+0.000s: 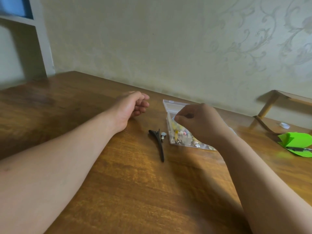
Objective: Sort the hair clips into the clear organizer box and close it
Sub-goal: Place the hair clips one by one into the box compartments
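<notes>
Left hand (133, 105): resting on the wooden table (118, 183), palm turned inward, fingers loosely curled, nothing held. Forearm lies flat along the surface.

Right hand (200, 122): raised over the clear organizer box (175, 130), fingertips (177, 118) pinched together above its left portion. Something small and pale shows at the pinch; whether it is a clip held there cannot be told.

Clear organizer box: directly beneath the right hand, mostly covered by it. The lid (170, 105) stands open, lying beyond the fingertips toward the wall. Compartments visible below the hand hold small mixed items, yellow, white and red; individual pieces too blurred to identify.

Dark long hair clip (159, 144): on the table between the two hands, just left of the box, not touched by either hand. A small pale clip (163, 136) lies against its upper end, just beside the box edge.

Green paper (297, 143): well to the right of the right forearm, with a dark pen-like object on it
</notes>
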The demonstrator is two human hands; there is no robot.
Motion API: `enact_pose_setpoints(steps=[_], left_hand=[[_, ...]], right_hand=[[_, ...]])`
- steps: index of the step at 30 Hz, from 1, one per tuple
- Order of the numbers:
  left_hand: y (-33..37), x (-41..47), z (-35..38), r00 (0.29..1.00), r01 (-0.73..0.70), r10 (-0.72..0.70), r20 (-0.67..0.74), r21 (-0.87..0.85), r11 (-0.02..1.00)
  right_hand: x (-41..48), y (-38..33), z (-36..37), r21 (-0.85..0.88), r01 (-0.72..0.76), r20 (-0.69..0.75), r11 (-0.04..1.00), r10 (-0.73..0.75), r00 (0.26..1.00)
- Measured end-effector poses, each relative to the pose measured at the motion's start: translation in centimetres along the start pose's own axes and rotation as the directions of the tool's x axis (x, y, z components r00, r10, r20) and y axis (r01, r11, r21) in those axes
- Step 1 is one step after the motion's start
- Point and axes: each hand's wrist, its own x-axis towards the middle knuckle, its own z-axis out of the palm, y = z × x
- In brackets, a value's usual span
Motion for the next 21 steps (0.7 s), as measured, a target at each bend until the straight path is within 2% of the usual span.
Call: enact_pose_setpoints(steps=[2, 5, 8, 10, 13, 21], left_hand=[[0.1, 0.0, 0.1, 1.0, 0.003, -0.003, -0.009, 0.003, 1.0], [0.1, 0.1, 0.1, 1.0, 0.013, -0.013, -0.013, 0.001, 1.0], [0.1, 0.3, 0.1, 1.0, 0.019, -0.019, -0.017, 0.007, 1.0], [0.1, 0.3, 0.2, 1.0, 0.021, -0.021, -0.018, 0.001, 1.0], [0.2, 0.2, 0.3, 1.0, 0.018, -0.018, -0.02, -0.009, 1.0], [0.2, 0.1, 0.4, 1.0, 0.009, -0.009, -0.018, -0.017, 1.0]], right_hand=[[0.1, -1.4, -0.2, -0.018, 0.075, 0.036, 0.997, -0.075, 0.997], [0.4, -3.8, -0.3, -0.192, 0.252, 0.23, 0.949, -0.206, 0.951], [0.6, -5.5, -0.2, -0.433, 0.383, 0.422, 0.816, -0.192, 0.886], [0.7, -5.9, 0.4, -0.531, 0.43, 0.468, 0.73, -0.17, 0.867], [0.7, -5.8, 0.9, -0.56, 0.442, 0.461, 0.701, -0.18, 0.869], [1.0, -4.8, 3.2, -0.476, 0.364, 0.298, 0.8, -0.242, 0.923]])
